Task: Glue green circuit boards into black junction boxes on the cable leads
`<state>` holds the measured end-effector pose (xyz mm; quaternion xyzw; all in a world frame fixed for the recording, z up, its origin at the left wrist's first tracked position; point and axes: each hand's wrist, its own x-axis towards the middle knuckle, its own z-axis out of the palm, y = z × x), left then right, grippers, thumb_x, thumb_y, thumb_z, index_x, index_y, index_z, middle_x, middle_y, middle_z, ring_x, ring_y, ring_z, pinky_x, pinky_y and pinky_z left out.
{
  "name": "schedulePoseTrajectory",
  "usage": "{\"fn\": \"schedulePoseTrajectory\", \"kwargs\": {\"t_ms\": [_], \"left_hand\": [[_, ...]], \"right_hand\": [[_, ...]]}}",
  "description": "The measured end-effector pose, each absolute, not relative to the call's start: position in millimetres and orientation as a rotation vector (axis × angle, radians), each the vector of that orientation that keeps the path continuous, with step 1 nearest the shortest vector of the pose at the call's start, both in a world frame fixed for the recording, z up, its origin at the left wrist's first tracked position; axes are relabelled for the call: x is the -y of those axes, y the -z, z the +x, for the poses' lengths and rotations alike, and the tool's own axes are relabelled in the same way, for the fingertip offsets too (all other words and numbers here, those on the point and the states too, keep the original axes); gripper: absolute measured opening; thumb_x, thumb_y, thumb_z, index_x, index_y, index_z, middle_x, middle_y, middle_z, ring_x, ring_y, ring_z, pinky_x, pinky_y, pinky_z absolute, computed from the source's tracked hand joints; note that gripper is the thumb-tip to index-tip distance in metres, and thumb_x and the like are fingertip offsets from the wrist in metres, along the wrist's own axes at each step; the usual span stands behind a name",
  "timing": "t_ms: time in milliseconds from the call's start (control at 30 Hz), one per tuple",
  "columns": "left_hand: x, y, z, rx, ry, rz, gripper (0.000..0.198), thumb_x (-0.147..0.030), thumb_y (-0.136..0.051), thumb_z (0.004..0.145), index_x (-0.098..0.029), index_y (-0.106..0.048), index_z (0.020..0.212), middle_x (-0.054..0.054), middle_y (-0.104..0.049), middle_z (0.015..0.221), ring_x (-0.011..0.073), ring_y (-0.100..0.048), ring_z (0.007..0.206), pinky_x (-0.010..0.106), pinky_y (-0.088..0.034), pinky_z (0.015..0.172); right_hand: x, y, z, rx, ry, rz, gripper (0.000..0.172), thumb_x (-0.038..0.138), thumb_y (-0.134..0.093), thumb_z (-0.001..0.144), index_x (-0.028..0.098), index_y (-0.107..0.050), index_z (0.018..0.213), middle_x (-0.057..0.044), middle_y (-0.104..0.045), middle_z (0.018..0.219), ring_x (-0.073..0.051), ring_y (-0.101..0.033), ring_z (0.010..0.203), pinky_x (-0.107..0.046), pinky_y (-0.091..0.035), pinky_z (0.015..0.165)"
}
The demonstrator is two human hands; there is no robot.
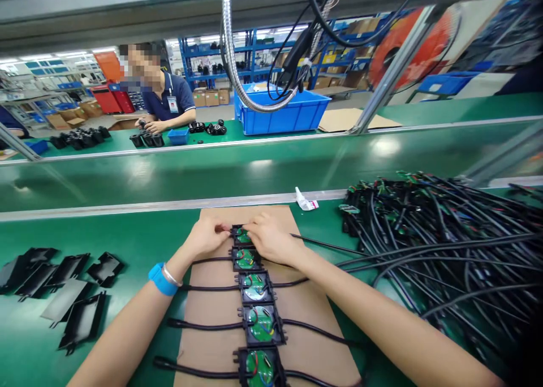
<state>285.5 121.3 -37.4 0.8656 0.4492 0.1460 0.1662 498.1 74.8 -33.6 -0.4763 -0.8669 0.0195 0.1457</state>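
A row of black plastic housings runs up a cardboard sheet (pixel 309 313), each with a round green circuit board and black cables at its sides. At the far end, my left hand (pixel 207 237) is closed, thumb and finger pinching the left edge of the farthest housing (pixel 234 241). My right hand (pixel 271 237) grips the same housing from the right, its curled fingertips over the edge of the green circuit board (pixel 243 237). Those fingers partly hide the board. Nearer me lie a second housing (pixel 246 258) and a third housing (pixel 255 286).
Loose black covers (pixel 82 319) lie on the green table at left. A large tangle of black cables with boards (pixel 424 234) covers the right side. A small white tube (pixel 304 199) sits by the rail. Across the bench, a co-worker (pixel 167 101) handles black parts near a blue bin (pixel 282 115).
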Motion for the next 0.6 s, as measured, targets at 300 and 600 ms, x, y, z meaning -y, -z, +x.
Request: {"fn": "schedulePoseTrajectory", "kwargs": {"t_ms": [300,600], "left_hand": [[-116,30,291,-1.278,-0.340,2.423,0.018,-0.022,-0.054,0.084,-0.016,-0.070,0.078,0.006,-0.067,0.083,0.0188,-0.060,0.081,0.028,-0.045,0.076],[51,23,218,-1.058,-0.011,2.540,0.043,-0.038,-0.066,0.077,-0.020,-0.051,0.113,0.009,-0.058,0.109,0.0271,-0.054,0.099,0.041,-0.044,0.088]], "right_hand": [[-73,20,463,2.648,-0.110,-1.352,0.031,0.023,-0.041,0.090,0.007,-0.067,0.087,-0.018,-0.060,0.094,-0.029,-0.044,0.097,-0.045,-0.033,0.084],[93,26,551,2.529,-0.575,-1.436,0.076,0.057,-0.069,0.069,0.018,-0.049,0.132,-0.016,-0.057,0.115,-0.033,-0.049,0.107,-0.050,-0.040,0.094]]}}
